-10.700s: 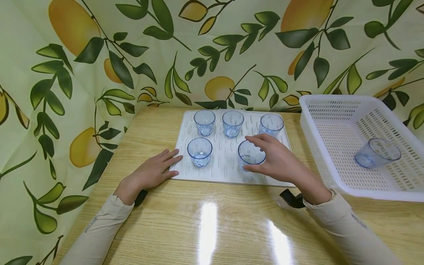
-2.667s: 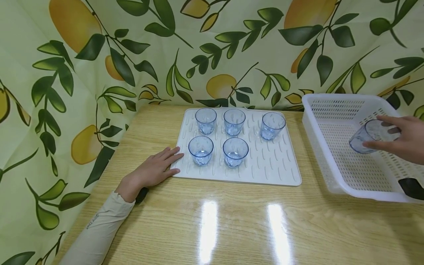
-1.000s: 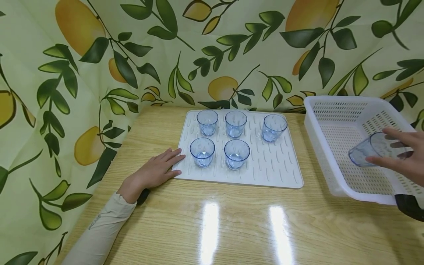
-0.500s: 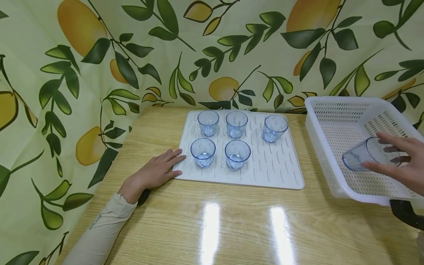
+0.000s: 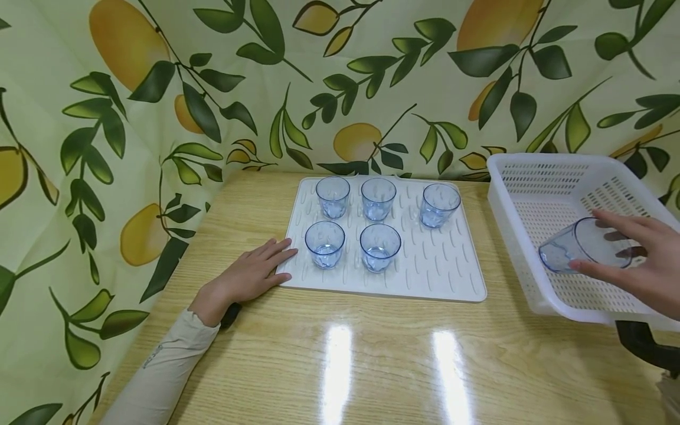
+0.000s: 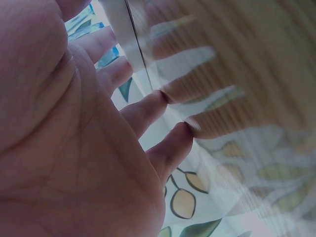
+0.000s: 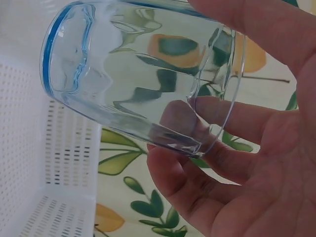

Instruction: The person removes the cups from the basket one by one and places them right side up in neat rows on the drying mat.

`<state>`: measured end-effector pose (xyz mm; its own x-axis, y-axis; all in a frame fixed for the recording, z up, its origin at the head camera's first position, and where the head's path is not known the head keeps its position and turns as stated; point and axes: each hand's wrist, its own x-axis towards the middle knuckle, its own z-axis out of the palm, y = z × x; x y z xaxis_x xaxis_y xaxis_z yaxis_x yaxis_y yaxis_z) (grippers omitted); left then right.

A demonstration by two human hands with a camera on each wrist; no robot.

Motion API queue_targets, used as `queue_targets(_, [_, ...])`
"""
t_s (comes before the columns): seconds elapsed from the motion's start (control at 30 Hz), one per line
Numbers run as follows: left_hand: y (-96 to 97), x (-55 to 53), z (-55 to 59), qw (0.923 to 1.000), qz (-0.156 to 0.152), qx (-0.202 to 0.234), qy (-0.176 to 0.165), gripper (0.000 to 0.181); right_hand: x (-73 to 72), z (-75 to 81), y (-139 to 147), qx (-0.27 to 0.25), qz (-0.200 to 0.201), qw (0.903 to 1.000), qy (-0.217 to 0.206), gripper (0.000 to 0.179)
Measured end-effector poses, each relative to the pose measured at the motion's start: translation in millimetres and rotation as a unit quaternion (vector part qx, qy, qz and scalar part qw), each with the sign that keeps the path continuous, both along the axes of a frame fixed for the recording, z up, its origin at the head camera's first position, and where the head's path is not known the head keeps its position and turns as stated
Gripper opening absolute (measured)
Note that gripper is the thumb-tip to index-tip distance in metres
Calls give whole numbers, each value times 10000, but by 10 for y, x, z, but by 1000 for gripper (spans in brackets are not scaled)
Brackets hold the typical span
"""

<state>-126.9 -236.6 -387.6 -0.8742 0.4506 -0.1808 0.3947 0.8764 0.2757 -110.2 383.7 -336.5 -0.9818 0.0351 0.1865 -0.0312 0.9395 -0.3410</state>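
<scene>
My right hand grips a clear blue-tinted drinking glass near its rim, thumb on one side and fingers on the other. Tilted on its side, base pointing left, the glass overlaps the white basket in the head view. The right wrist view shows this glass close up, with fingertips curled against its wall. My left hand lies with fingers spread at the left edge of a white ridged drying mat. Several matching glasses stand upright there: three at the back, including one at right, and two in front.
The basket has slotted walls and stands on the wooden table, right of the mat. Behind them hangs a cloth printed with fruit and leaves. The mat's front right part shows bare ridges.
Earlier my right hand held the front right glass on the mat; that glass now stands farther left, released. The hand then gripped the basket's glass and has lately moved it left. My left hand stays put.
</scene>
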Motion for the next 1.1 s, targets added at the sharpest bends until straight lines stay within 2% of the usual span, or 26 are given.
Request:
queue_targets(0.07, [0,-1,-3,10000,-2,-1,-5,59,15,25,-34,-11,3,10000,-6,100])
queue_targets(0.13, [0,-3,-2,10000,-2,2,-12,59,71,112,-129,19,-18,9999,123,98])
queue_targets(0.17, [1,-6,1,10000,3,-4,-16,59,74,104,-121,21,-23,9998,215,99])
queue_targets(0.23, [2,-10,1,10000,4,-9,-13,60,129,201,-233,-60,-5,9996,269,97])
queue_targets(0.3, [2,-11,2,10000,-5,-16,1,60,150,208,-261,-38,-6,9991,419,97])
queue_targets(0.57, [0,-7,5,10000,-36,-42,-1,60,189,259,-373,-98,312,9993,195,98])
queue_targets(0.77, [-1,-4,8,10000,-53,-33,3,60,252,396,-603,127,185,9997,-67,101])
queue_targets(0.93, [-2,-3,3,10000,-47,-55,-9,60,334,523,-803,152,268,9995,2,99])
queue_targets(1.1, [4,1,7,10000,-39,-31,-10,60,357,550,-845,175,292,9994,68,102])
